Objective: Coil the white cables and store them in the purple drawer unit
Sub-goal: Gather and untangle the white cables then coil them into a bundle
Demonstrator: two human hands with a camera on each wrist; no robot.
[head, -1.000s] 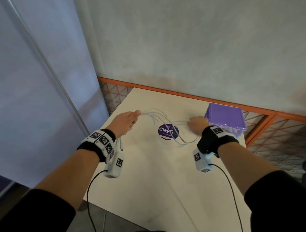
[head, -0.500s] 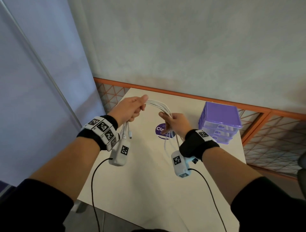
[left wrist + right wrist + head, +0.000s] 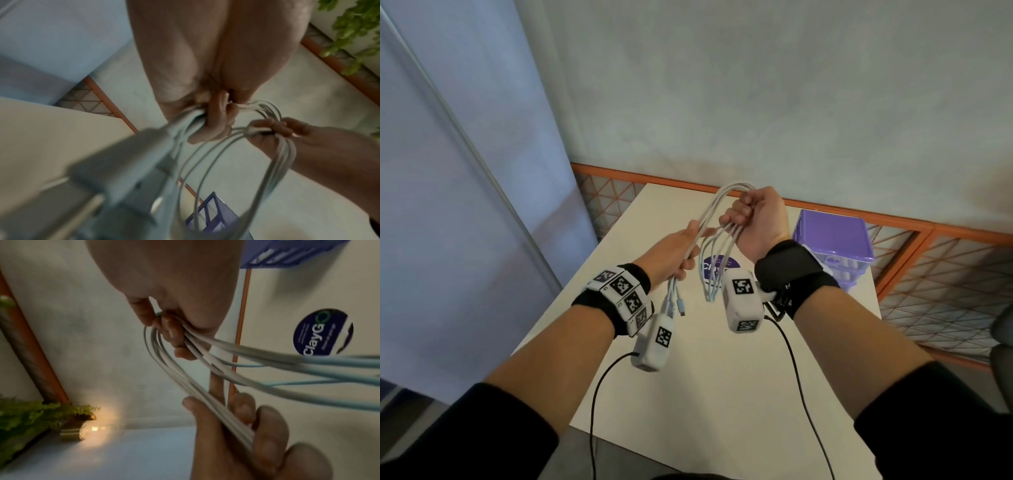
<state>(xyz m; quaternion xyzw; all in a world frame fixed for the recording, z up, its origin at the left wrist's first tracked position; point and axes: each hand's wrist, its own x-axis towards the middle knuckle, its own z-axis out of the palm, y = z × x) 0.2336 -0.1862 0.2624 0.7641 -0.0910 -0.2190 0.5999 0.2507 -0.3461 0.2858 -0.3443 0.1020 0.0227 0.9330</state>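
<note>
While both hands held the white cables (image 3: 717, 219) above the worktop (image 3: 709, 377), left grip (image 3: 671, 253) and right grip (image 3: 758, 219) clenched them; the purple drawer unit (image 3: 832, 236) sat at the far right edge, partly hidden by the wrist.

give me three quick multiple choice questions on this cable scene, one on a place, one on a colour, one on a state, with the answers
1. Where does the drawer unit stand?
A. at the table's far right, near the orange rail
B. at the table's near left edge
C. on the floor

2. What colour is the round sticker on the table?
A. red
B. dark blue-purple
C. yellow

3. How are the white cables at this moment?
A. lying flat on the table
B. inside a drawer
C. lifted above the table, gripped by both hands

Answers:
1 A: the head view shows it by the table's far right edge, next to the rail.
2 B: the sticker reads dark blue-purple with white lettering.
3 C: the left hand and right hand each grip the bundle, ends dangling.
</note>
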